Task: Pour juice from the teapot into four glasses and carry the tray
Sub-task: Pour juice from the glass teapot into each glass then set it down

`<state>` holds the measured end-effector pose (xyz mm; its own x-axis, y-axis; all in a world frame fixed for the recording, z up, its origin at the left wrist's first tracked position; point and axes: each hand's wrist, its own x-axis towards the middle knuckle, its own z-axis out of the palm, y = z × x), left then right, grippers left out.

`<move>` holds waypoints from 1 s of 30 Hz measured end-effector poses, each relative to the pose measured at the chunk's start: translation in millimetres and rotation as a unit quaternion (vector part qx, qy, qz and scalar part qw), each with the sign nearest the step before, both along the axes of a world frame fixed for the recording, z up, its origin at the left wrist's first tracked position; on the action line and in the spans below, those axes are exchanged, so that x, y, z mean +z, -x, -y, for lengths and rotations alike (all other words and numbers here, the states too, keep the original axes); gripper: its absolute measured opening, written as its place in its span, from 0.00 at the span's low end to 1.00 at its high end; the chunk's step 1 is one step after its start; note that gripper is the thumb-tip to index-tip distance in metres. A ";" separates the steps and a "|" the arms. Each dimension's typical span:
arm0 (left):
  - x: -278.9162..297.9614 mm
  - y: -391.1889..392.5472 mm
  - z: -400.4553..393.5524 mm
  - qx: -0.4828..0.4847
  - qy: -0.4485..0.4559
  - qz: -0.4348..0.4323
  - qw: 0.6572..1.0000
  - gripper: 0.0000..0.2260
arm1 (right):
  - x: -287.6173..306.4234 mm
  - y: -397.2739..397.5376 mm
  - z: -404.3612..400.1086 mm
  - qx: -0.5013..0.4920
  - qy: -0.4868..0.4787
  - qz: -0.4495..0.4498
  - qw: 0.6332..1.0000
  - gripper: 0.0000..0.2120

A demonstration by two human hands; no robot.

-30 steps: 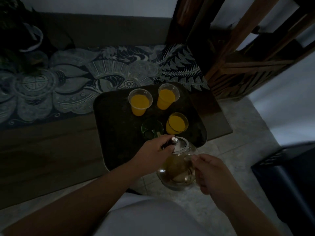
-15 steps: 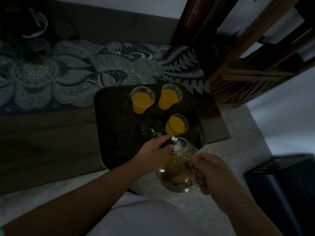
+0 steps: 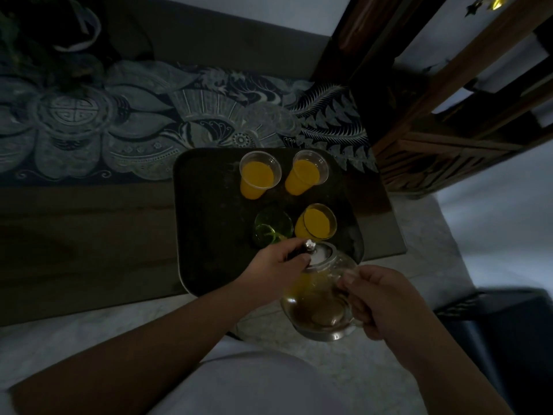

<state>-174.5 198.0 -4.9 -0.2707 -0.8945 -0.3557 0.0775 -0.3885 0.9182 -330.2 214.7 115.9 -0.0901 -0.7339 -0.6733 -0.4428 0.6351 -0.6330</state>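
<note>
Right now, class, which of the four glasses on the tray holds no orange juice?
The green-tinted glass at the near left, beside the left hand. The other three glasses are filled with orange juice.

A dim room. A low dark tabletop [image 3: 89,250] carries a patterned batik cloth [image 3: 179,121] toward 11 o'clock. Pale speckled floor [image 3: 419,235] spreads at 3 o'clock. Carved wooden furniture [image 3: 449,130] stands at 1 o'clock against a pale wall [image 3: 493,181].

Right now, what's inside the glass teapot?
The teapot holds a little orange juice pooled on its tilted left side; the rest looks clear. The left hand on the lid hides the spout.
</note>
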 end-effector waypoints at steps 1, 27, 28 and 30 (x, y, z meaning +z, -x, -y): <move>-1.1 -0.1 0.7 0.000 0.003 0.000 1.000 0.12 | 1.2 -0.9 1.3 0.006 0.003 -0.005 1.000 0.11; -6.3 -6.6 2.7 0.042 -0.033 -0.037 0.998 0.12 | 10.0 -17.5 16.8 0.085 0.062 -0.116 0.988 0.15; -6.0 -6.8 2.7 0.041 -0.032 -0.040 0.998 0.12 | 10.8 -18.2 16.9 0.089 0.065 -0.120 0.987 0.14; -5.0 -7.5 2.9 0.032 -0.027 -0.045 0.998 0.11 | 11.8 -19.2 17.1 0.092 0.071 -0.124 0.985 0.14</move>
<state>-166.9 195.0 -9.9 -0.2460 -0.8917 -0.3800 0.1858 -0.4282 0.8844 -311.1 197.7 127.7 -0.0950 -0.8388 -0.5361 -0.6940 0.4419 -0.5684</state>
